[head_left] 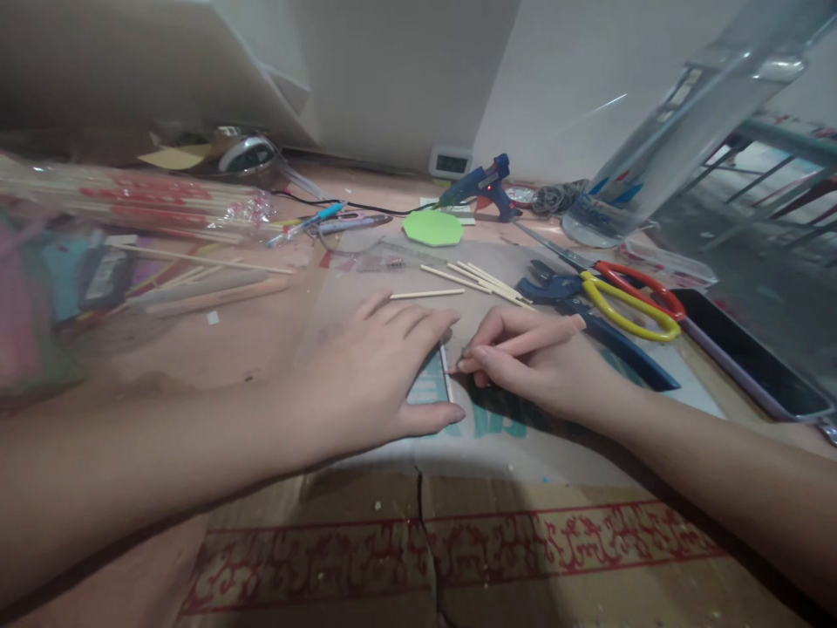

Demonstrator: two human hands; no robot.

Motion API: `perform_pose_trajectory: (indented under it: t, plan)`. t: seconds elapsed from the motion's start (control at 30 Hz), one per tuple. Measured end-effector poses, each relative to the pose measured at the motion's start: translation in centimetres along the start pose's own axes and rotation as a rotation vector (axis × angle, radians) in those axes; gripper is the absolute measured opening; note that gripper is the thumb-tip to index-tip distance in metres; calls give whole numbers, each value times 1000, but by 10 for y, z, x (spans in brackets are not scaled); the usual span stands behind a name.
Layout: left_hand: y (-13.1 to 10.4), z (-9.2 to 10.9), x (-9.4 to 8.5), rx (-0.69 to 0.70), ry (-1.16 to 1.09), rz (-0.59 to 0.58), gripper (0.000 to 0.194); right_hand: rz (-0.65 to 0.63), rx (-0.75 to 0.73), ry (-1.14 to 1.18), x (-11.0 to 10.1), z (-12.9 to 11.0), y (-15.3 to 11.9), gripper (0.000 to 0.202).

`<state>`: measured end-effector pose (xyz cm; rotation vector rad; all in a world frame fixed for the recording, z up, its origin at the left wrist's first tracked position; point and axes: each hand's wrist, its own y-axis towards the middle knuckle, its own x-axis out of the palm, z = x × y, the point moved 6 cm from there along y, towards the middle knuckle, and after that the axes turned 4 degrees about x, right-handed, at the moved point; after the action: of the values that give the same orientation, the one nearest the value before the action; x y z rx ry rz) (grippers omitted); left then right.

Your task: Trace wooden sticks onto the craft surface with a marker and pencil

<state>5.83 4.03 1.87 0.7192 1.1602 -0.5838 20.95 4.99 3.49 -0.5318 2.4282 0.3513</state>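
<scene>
My left hand [379, 358] lies flat with its fingers spread. Its thumb and forefinger rest near the two ends of a thin pale stick [446, 371], which lies on a sheet with teal print [503, 423]. Pinched in my right hand [555, 366] is a salmon-pink pen [546, 335], its tip down at the middle of that stick. Just beyond my left fingertips is one loose wooden stick [428, 294]. More short sticks [487, 279] lie in a bunch behind my right hand.
Pliers [553, 288] and red-and-yellow-handled scissors [631, 305] lie at right, beside a phone [751, 353]. A clear bottle [628, 183] stands behind them. At the back are a blue glue gun [474, 185] and a green octagon [432, 228]. Bagged sticks [150, 201] lie left.
</scene>
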Motion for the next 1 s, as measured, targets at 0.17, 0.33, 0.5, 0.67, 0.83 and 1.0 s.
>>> perform_pose_trajectory:
  t: [0.17, 0.33, 0.5, 0.67, 0.83, 1.0]
  plan:
    - [0, 0, 1, 5, 3, 0, 76, -63, -29, 50, 3, -1, -3, 14]
    - [1, 0, 0, 2, 15, 1, 76, 29, -49, 12, -1, -4, 0, 18]
    - [1, 0, 0, -1, 6, -5, 76, -15, -72, -4, 1, -5, -1, 21]
    - [1, 1, 1, -4, 4, 1, 77, -5, -38, 38, 0, -2, -2, 21]
    - [1, 0, 1, -3, -2, 19, 77, 37, -24, 19, -1, -3, -1, 21]
    - [0, -1, 1, -25, -8, 32, 79, 31, -18, 0, 0, -3, 0, 20]
